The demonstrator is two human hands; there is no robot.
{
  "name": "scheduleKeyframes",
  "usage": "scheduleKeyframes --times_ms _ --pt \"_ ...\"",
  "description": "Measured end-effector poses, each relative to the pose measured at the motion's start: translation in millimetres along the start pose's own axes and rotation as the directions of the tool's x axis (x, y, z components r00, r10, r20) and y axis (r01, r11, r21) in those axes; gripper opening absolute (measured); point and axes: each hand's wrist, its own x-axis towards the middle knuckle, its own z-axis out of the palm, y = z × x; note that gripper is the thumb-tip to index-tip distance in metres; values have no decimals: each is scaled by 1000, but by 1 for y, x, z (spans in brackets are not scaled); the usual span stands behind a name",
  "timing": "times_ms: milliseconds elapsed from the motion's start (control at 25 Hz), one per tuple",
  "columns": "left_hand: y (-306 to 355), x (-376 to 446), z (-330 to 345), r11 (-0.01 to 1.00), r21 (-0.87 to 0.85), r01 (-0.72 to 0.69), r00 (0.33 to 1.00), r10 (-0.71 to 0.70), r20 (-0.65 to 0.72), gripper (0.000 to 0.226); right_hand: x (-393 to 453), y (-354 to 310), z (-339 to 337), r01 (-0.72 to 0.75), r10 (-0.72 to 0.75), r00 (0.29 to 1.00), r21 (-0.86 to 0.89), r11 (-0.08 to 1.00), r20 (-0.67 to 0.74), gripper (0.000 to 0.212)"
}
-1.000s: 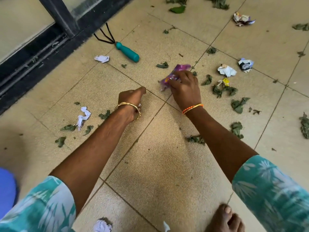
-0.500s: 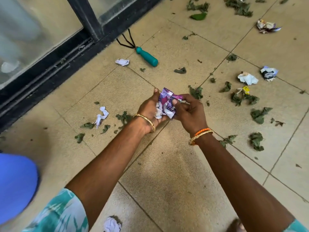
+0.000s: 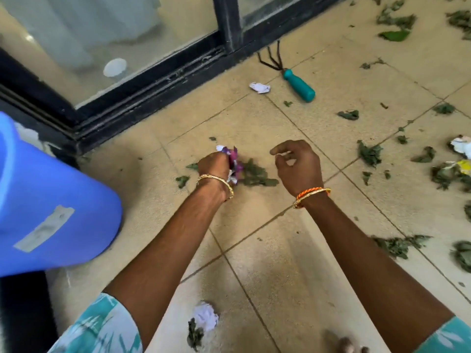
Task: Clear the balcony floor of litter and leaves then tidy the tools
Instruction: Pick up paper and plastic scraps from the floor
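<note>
Head view: purple wrapper (image 3: 233,161) bunched inside left hand's (image 3: 213,165) curled fingers.

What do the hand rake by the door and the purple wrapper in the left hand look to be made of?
Hand rake: dark, thin, bent prongs, probably painted metal; smooth teal handle, likely plastic or rubber. Purple wrapper: thin crinkled film with a pale inner side, probably foil-lined plastic, bunched with white paper in the left hand.

The purple wrapper (image 3: 233,163) has gone over to the left hand (image 3: 213,167) alone — bunched up with white scraps. The right hand (image 3: 297,163) has let go, fingers loosely curled, and a blue bin (image 3: 51,200) has swung into view at left.
</note>
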Motion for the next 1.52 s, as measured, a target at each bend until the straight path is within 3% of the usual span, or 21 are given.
scheduleKeyframes --times_ms 120,240,320,480,600,680,760,800,840,880,960,1040,1120,1160,1200,1280,1320,1360,1440,1520 --pt "8 10 -42 996 -88 -6 971 -16 -237 24 9 -13 52 254 -213 928 -98 962 305 26" --pt "4 20 -74 988 -146 -51 947 1 -323 27 6 -19 98 354 -230 846 -183 917 481 35" --pt "-1 24 -94 986 -162 -32 956 -17 -293 27 7 -20 115 362 -220 851 -229 904 478 28" --pt "-15 22 -125 977 -211 14 972 -63 -225 30 16 -18 123 483 -398 857 -242 841 328 13" --pt "-25 14 -141 996 -72 59 975 -73 -208 35 22 -25 121 205 -164 960 -171 964 225 16" --pt "-31 6 -147 993 -29 118 979 -121 -163 34 19 -36 113 -83 66 987 116 990 144 10" --pt "-34 -3 -150 973 -142 183 983 -179 35 28 -1 -56 100 -385 248 908 440 811 339 18" --pt "-33 -7 -150 956 -202 214 971 -187 147 24 -14 -65 96 -493 267 843 468 734 468 24" --pt "-32 -11 -151 947 -228 225 957 -170 235 22 -27 -72 95 -540 265 786 411 734 558 28" --pt "-32 -14 -151 952 -221 211 946 -142 291 22 -41 -76 96 -519 251 760 327 789 600 30" --pt "-37 -20 -150 977 -155 144 947 -91 308 26 -63 -79 100 -327 153 796 204 923 586 25" --pt "-42 -22 -147 1000 5 24 987 -25 160 28 -76 -83 102 -116 37 819 102 988 573 15" --pt "-49 -19 -154 985 170 -37 998 46 -44 33 -84 -89 93 64 0 769 -77 995 639 7" --pt "-52 -17 -160 973 229 -31 993 56 -102 35 -90 -92 87 144 14 690 -157 977 724 7" --pt "-53 -17 -166 964 265 -9 990 46 -133 35 -98 -96 81 238 53 552 -218 946 832 15" --pt "-58 -19 -175 960 278 47 987 -3 -159 31 -124 -99 75 488 159 206 -242 839 966 47" --pt "-60 -21 -177 956 284 69 987 -24 -156 29 -140 -96 74 589 197 90 -212 780 976 61" --pt "-62 -23 -178 952 296 81 988 -38 -148 26 -155 -90 73 650 206 42 -183 738 978 71" --pt "-63 -25 -178 946 312 86 990 -46 -133 25 -176 -74 72 700 148 75 -157 696 986 73" --pt "-63 -25 -178 945 311 96 991 -60 -122 24 -184 -59 69 689 43 142 -130 713 989 56"
